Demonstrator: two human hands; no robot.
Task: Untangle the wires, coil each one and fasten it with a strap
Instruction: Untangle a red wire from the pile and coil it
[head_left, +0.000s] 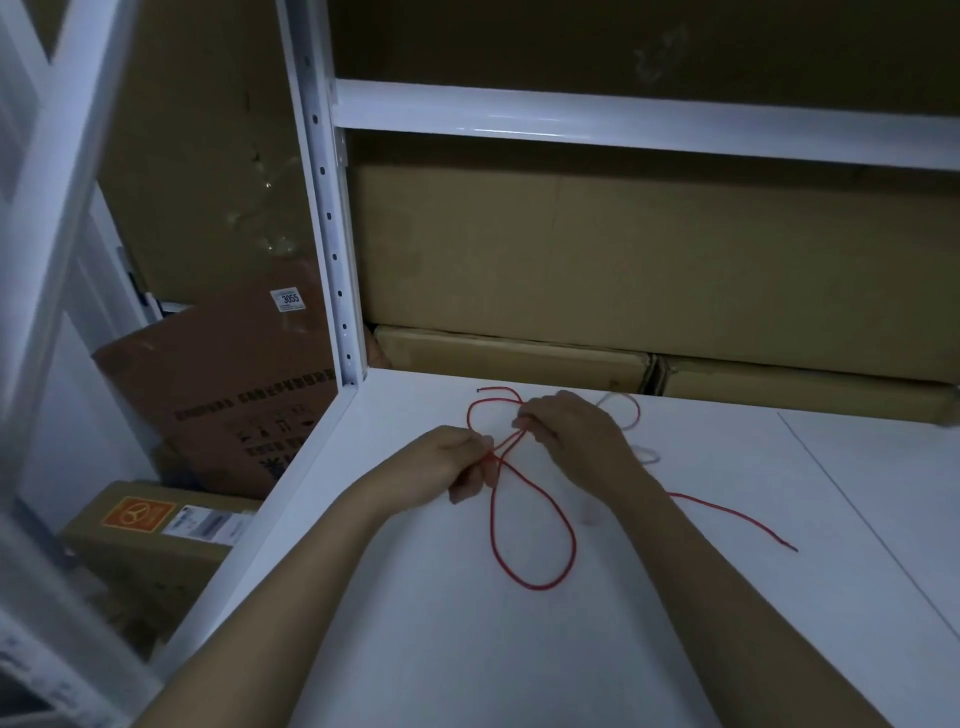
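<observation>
Red wire (530, 545) on white shelf (675, 649), pinched at crossing by left hand (457, 460) and further up by right hand (566, 431); risk of knot tightening if pulled apart, or of snagging pale wire (631, 415) beside.

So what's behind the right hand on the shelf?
Behind the right hand lies a pale wire, curving in loops on the white shelf. The hand covers where it meets the red wire, so any tangle there is hidden.
</observation>
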